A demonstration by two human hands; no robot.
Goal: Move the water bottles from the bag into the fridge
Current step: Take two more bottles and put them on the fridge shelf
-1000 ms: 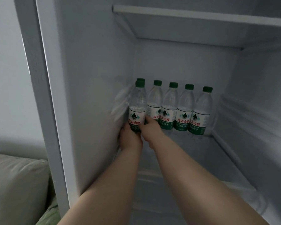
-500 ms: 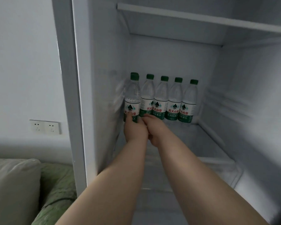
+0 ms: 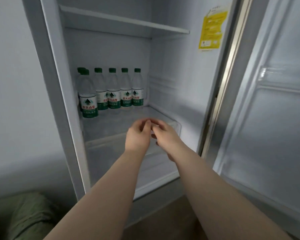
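Observation:
Several clear water bottles with green caps and green-white labels stand upright on a fridge shelf (image 3: 111, 125). The nearest bottle (image 3: 87, 99) stands at the front left, with a row of bottles (image 3: 119, 94) behind it along the back wall. My left hand (image 3: 137, 135) and my right hand (image 3: 164, 135) hover side by side at the shelf's front edge, to the right of the bottles. Neither hand touches a bottle. Both are blurred, fingers loosely curled, holding nothing. No bag is in view.
The open fridge door (image 3: 275, 118) stands at the right, with a yellow sticker (image 3: 211, 30) on the fridge's inner right wall. An upper shelf (image 3: 128, 21) spans above the bottles. A green cushion (image 3: 24, 215) lies at the lower left beside the fridge.
Both hands have let go of the front left bottle and pulled back to the right, out to the shelf's front edge. The view has swung right, showing the door.

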